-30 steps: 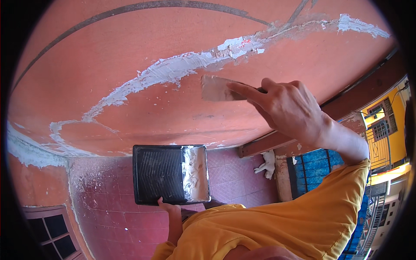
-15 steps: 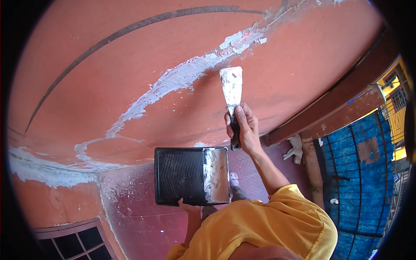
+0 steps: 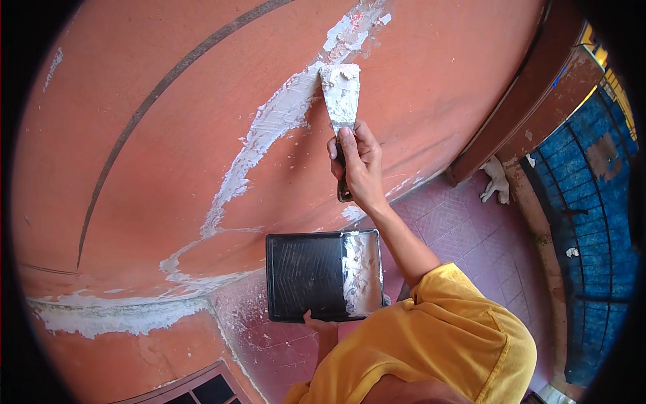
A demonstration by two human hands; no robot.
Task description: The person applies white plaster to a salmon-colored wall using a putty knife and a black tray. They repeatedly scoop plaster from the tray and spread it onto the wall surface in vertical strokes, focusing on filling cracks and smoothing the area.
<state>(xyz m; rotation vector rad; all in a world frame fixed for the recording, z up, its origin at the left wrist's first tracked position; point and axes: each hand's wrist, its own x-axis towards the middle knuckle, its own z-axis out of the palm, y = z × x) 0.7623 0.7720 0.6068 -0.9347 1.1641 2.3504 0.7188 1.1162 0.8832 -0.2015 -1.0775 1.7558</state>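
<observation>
Tray [image 3: 303, 276]: 1, black, lower centre of the frame; ribbed slope at its left, white paste [image 3: 362, 273] along its right end. Left hand [image 3: 322, 324]: holding the tray by its lower edge, thumb over the rim, other fingers hidden. Right hand [image 3: 361, 161]: upper centre, fingers wrapped round the handle of 1 scraper [image 3: 341, 97]; blade upward, coated white, over the white streak [image 3: 277, 114] on the orange wall [image 3: 195, 135]; cannot tell whether touching.

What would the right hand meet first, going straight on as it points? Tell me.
Probably the orange wall, at or near its white streak; the coated putty knife in the right hand would touch first. Depth is hard to judge.
</observation>
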